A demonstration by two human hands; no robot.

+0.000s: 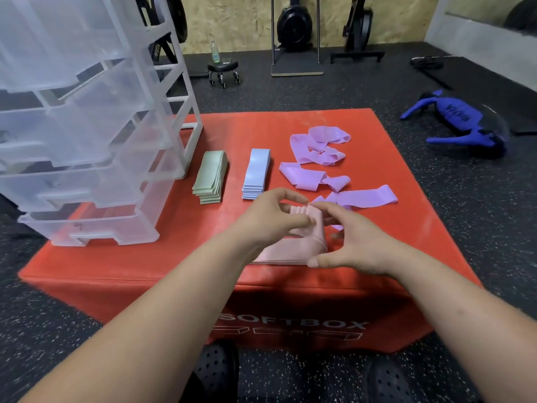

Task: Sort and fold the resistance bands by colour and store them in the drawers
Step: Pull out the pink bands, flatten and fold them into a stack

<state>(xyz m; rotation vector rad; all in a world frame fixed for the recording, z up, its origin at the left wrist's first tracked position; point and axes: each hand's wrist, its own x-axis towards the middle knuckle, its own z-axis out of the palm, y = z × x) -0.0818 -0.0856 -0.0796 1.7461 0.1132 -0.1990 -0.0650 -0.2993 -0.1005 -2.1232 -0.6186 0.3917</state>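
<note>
A stack of pink bands [293, 251] lies near the front of the red soft box [162, 257], its far end bent upward. My left hand [270, 219] pinches that raised end, and my right hand [348, 242] curls around the fold from the right, thumb at the stack's front corner. Behind them lie a neat green stack [210, 177] and a neat blue stack [257, 173]. Several loose purple bands [319, 167] sprawl at the right. A clear plastic drawer unit [87, 135] stands on the box at the left, its drawers pulled partly out.
Dark rubber gym flooring surrounds the box. A blue bag [465, 123] lies on the floor to the right. A small wheeled stool [223, 69] with a bottle and exercise machines stand at the back wall. My dark shoes [218, 370] show below the box's front.
</note>
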